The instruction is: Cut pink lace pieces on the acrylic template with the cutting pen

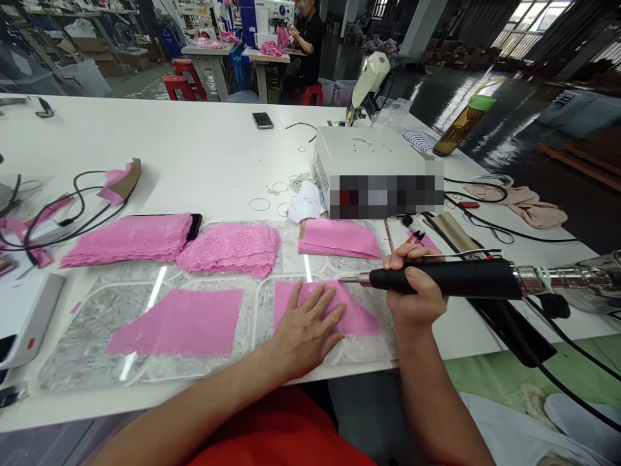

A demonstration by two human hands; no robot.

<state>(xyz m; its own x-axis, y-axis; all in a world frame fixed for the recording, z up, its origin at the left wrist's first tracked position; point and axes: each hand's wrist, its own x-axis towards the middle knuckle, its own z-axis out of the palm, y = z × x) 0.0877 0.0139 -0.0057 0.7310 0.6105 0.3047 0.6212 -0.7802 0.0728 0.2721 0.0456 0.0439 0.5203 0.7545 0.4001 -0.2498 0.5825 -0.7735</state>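
Note:
My left hand [308,330] lies flat with spread fingers on a pink fabric piece [359,317], pressing it onto a clear textured mat [82,349]. In my right hand [417,301] is a black-handled corded tool [470,278], fingers wrapped round its grip. Its thin metal tip points left and is at the upper edge of that fabric, just right of my left fingers; contact is hard to tell. A second pink piece [189,323] rests flat to the left. Behind are two stacks of pink lace, the left one [130,239] and the middle one [230,249], plus folded pink pieces [339,238].
A grey box unit [373,152] stands behind the fabric. Black cables [543,239] run along the right. On the white table [194,149] are a phone [262,120], a bottle [460,126] and a lamp-like arm [371,77]. Another person [308,48] sits at a sewing machine.

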